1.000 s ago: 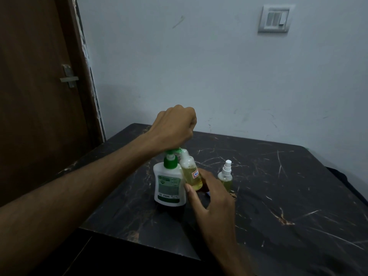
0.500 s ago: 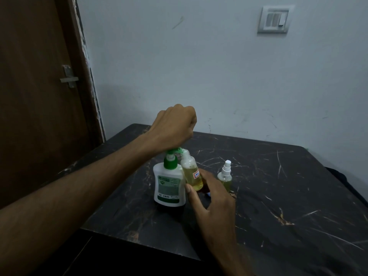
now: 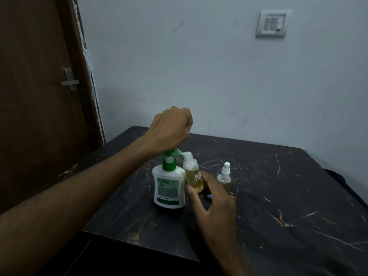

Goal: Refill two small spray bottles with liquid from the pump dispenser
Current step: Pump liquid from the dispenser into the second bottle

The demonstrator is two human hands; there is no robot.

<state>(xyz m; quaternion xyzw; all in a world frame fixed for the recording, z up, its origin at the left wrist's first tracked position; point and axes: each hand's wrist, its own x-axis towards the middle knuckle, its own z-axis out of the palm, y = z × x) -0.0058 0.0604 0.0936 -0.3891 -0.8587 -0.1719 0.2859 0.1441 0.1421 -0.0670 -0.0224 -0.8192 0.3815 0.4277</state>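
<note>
A white pump dispenser (image 3: 168, 188) with a green pump head stands on the dark marble table (image 3: 278, 196). My left hand (image 3: 170, 130) is curled over the pump head from above and presses on it. My right hand (image 3: 213, 204) grips a small clear bottle (image 3: 192, 174) holding yellow liquid, tilted, its open neck right at the green spout. A second small spray bottle (image 3: 225, 178) with its white sprayer on stands upright just right of my right hand.
A brown door (image 3: 39, 96) with a metal latch is at the left. A pale wall with a switch plate (image 3: 271, 23) rises behind the table. A small blue item (image 3: 209, 196) peeks out under my right hand.
Hardly anything differs; both hands and the bottles keep their places at the pump spout.
</note>
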